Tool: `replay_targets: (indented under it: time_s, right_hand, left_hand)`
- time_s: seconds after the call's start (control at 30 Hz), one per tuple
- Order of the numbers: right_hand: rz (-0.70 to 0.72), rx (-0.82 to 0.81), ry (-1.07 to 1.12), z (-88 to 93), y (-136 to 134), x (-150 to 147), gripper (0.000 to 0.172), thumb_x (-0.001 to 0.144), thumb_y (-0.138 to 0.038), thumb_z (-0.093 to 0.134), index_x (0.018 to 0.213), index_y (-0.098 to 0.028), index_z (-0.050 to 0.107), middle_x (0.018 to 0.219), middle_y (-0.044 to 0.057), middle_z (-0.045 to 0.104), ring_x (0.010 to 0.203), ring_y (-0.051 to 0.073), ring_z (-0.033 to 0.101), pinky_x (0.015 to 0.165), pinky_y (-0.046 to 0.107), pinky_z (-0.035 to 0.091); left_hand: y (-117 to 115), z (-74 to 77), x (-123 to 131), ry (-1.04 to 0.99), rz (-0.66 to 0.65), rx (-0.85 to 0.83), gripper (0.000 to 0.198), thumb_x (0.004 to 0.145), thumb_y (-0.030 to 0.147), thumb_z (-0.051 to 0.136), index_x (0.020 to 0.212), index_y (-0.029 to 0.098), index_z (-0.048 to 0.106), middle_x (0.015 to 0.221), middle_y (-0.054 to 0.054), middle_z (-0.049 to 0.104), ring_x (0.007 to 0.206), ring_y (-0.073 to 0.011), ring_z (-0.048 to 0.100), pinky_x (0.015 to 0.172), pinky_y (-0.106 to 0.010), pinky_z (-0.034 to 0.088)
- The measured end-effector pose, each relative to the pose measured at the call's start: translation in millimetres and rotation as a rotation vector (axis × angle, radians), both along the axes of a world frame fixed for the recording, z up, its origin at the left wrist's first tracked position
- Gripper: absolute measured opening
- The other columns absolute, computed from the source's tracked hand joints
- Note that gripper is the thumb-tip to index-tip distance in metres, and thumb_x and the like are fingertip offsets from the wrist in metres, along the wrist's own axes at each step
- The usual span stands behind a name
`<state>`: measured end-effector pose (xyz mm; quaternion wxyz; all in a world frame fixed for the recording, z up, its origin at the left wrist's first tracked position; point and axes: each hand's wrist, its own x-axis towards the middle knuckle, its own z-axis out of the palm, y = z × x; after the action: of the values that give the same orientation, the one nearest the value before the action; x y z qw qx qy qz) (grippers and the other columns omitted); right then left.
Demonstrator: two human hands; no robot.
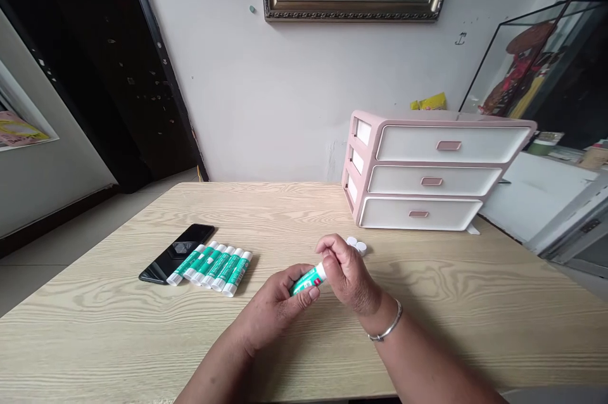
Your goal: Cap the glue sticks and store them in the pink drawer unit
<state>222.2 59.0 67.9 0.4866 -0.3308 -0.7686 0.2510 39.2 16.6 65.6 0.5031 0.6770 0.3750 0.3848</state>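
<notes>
Gripping a green-and-white tube (306, 281), the left hand (276, 304) is in front and to the left of the drawer unit (430, 166). The right hand (352, 278) curls at the tube's white end; whether it grips, I cannot tell. White discs (361, 247) lie just before the drawer unit.

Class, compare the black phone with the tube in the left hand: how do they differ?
The phone is black and flat; the tube is green, white and rounded. The phone lies on the table, while the left hand holds the tube. The phone is bigger than the tube. Both are longer than wide.
</notes>
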Motion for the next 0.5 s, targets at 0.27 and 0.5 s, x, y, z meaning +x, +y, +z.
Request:
replay_targets:
  time_s: [0.27, 0.5]
  right_hand:
    - [0.077, -0.165, 0.01, 5.2, 0, 0, 0.021, 0.101, -0.037, 0.042, 0.103, -0.023, 0.057, 0.078, 0.0, 0.055, 0.072, 0.015, 0.05, 0.069, 0.028, 0.041]
    - [0.109, -0.272, 0.117, 6.5, 0, -3, 0.026, 0.098, -0.044, 0.046, 0.09, -0.021, 0.056, 0.072, -0.002, 0.05, 0.066, 0.013, 0.047, 0.061, 0.025, 0.04]
  left_hand:
    - [0, -10.8, 0, 0.166, 0.339, 0.269, 0.027, 0.085, 0.036, 0.067, 0.106, 0.021, 0.058, 0.096, -0.003, 0.064, 0.082, -0.0171, 0.058, 0.073, -0.027, 0.044]
    - [-3, -8.6, 0, 0.206, 0.394, 0.317, 0.02, 0.085, 0.034, 0.066, 0.097, 0.021, 0.056, 0.088, -0.001, 0.062, 0.077, -0.016, 0.058, 0.069, -0.026, 0.044]
